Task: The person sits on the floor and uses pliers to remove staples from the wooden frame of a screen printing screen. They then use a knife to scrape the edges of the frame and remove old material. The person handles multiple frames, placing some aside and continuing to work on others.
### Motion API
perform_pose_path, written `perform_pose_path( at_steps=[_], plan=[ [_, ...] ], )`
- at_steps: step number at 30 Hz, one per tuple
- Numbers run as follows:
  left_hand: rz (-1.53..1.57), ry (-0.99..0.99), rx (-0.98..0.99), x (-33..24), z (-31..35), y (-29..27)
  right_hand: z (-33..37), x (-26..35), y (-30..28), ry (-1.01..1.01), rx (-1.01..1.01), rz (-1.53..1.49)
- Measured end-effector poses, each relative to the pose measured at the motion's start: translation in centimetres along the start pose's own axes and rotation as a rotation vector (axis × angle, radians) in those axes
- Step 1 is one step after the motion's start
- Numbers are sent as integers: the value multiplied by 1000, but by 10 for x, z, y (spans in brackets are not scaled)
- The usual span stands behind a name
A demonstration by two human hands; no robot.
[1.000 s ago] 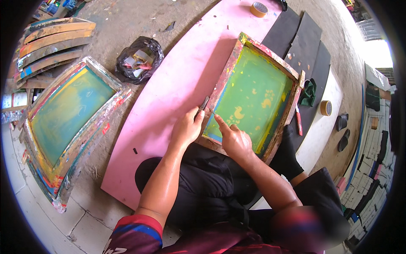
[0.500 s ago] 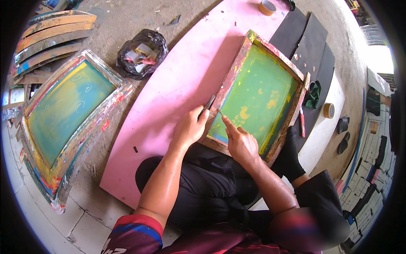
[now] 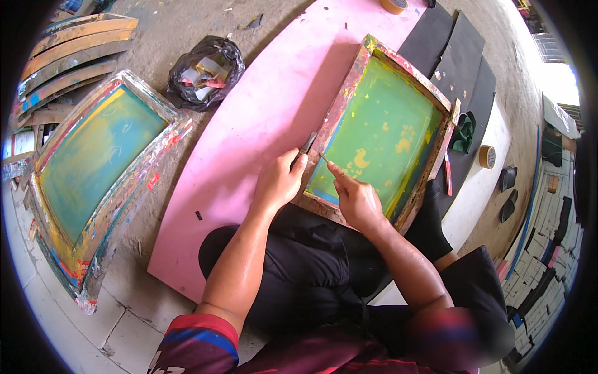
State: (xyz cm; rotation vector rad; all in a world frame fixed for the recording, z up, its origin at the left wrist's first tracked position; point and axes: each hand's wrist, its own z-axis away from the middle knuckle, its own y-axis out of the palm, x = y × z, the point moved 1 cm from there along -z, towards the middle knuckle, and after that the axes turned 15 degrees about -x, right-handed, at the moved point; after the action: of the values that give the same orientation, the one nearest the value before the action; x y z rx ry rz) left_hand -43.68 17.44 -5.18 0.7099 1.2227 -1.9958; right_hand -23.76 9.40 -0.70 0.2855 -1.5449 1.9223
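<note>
A wooden screen-printing frame (image 3: pixel 336 103) with green mesh (image 3: pixel 386 106) lies tilted across my lap. Pale yellow shapes, one like a duck, mark the mesh. My left hand (image 3: pixel 279 179) is at the frame's left rail, closed on a dark, narrow piece (image 3: pixel 308 143) pressed along it. My right hand (image 3: pixel 361 202) rests over the lower left of the mesh, its index finger stretched along a thin tool (image 3: pixel 323 157). That tool's tip meets the inner edge of the left rail; its handle is hidden in the palm.
Under the frame lies a pink sheet (image 3: pixel 205 162), with black sheets (image 3: pixel 461 56) on the right. A red cutter (image 3: pixel 448 174), dark green cloth (image 3: pixel 463 133) and tape roll (image 3: pixel 486 156) lie there. Left are another screen frame (image 3: pixel 124 168) and a black bag of scraps (image 3: pixel 208 68).
My right hand has shifted slightly, and the thin tool's tip has moved a little up along the left rail. The left hand stays at the rail with the dark piece.
</note>
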Motion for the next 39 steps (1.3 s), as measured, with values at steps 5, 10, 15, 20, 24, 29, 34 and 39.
perform_pose_path(
  at_steps=[5,10,15,20,24,29,34,39],
  plan=[
    [-26,50,-77,6,1,4,3,-21,20,-52,-100,-127],
    [-26,60,-111,6,3,5,-3,-17,14,-93,-42,22],
    [-36,45,-61,-4,3,1,-3,-44,30,-175,-144,-240],
    [-13,60,-99,2,3,3,-11,-26,3,-116,24,-6],
    [-34,91,-136,5,3,7,-18,-22,-2,-44,110,-97],
    [-9,123,-151,10,0,8,-25,-51,12,104,176,-496],
    [-13,76,-91,6,0,4,-21,-14,-9,-17,170,-5],
    [8,109,-113,10,-2,8,-31,-43,3,47,171,-481]
  ],
)
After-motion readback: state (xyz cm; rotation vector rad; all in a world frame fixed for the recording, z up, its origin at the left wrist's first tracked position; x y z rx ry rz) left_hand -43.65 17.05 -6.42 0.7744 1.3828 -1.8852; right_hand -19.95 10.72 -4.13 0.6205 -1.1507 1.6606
